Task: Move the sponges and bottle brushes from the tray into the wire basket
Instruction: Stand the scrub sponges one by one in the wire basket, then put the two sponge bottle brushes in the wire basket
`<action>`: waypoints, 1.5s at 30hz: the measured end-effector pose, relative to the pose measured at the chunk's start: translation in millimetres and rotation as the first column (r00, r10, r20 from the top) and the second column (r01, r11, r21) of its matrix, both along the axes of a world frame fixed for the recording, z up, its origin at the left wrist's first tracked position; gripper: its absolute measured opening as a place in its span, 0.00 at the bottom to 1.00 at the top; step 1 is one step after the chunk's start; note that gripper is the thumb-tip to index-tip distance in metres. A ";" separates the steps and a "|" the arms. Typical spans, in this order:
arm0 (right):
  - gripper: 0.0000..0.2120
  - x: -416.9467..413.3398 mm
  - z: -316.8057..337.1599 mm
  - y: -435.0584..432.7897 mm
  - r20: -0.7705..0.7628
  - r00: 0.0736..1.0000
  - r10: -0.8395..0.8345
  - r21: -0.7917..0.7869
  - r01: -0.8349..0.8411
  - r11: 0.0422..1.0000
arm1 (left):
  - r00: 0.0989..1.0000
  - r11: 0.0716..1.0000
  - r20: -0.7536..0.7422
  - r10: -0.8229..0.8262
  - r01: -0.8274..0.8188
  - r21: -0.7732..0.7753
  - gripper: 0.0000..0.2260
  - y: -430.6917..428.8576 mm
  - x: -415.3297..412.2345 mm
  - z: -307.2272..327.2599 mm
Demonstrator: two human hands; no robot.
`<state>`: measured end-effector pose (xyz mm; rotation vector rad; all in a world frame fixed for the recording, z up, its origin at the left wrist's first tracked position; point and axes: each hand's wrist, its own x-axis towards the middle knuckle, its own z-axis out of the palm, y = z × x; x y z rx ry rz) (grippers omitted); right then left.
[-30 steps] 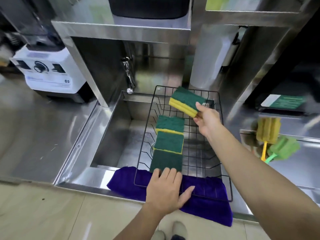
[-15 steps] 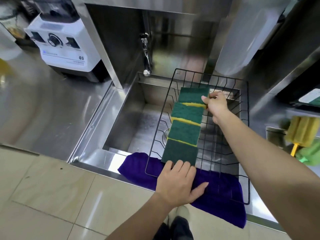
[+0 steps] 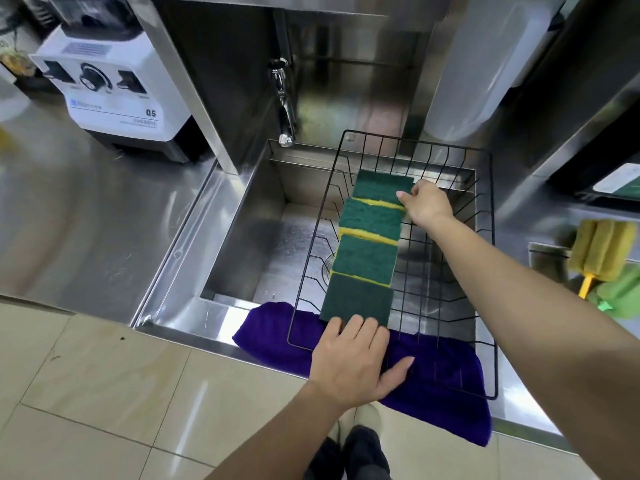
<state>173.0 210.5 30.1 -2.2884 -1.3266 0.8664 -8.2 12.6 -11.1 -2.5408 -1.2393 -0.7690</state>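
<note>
Since the earlier frame the fourth sponge (image 3: pixel 382 186) has gone from held up over the basket (image 3: pixel 485 341) to lying flat at the far end of the row, and the view has tipped down a bit. So now four green-and-yellow sponges sit in a line down the basket's left side, mid-frame, each overlapping the next one.

Right hand (image 3: pixel 426 203) is at that far sponge, fingers pinching its right edge. Left hand (image 3: pixel 353 365) lies loose and flat, holding nothing, fingertips touching the nearest sponge (image 3: pixel 356 299), palm over the basket's near rim and the purple cloth (image 3: pixel 440 393).

Two brushes, yellow (image 3: pixel 601 252) and green (image 3: pixel 620 292), are at the right edge of the frame, outside the basket. Basket sits over the sink (image 3: pixel 249 237). Blender (image 3: pixel 110 88) is upper left.
</note>
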 end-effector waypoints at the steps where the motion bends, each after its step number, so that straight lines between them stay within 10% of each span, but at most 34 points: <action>1: 0.19 1.0 2.3 -1.9 0.004 1.000 0.021 -0.014 -0.021 1.000 | 1.000 1.000 0.000 -0.002 0.002 0.000 0.20 0.2 -0.1 0.3; 6: 0.28 13.5 11.2 -17.1 -0.093 0.989 0.118 -0.096 -0.127 0.987 | 1.000 1.000 -0.002 0.001 -0.001 0.006 0.21 1.5 -0.7 2.0; 19: 0.11 76.6 55.5 -110.0 0.044 0.941 -0.335 0.318 0.305 0.898 | 1.000 1.000 -0.026 -0.013 0.012 -0.014 0.22 2.7 -1.0 6.8; 29: 0.23 130.6 22.5 -210.7 0.083 0.812 -0.577 0.027 0.577 0.816 | 0.976 0.986 -0.152 -0.157 0.147 -0.072 0.22 -23.5 37.7 8.1; 35: 0.14 122.5 3.3 -233.4 -0.035 0.855 -0.518 -0.105 0.512 0.852 | 0.975 0.984 -0.139 -0.176 0.173 -0.035 0.21 -21.2 36.9 4.6; 45: 0.09 117.0 3.8 -226.3 -0.168 0.748 -0.642 0.015 0.653 0.757 | 0.979 0.984 -0.101 -0.177 0.176 -0.026 0.21 -20.6 35.2 1.9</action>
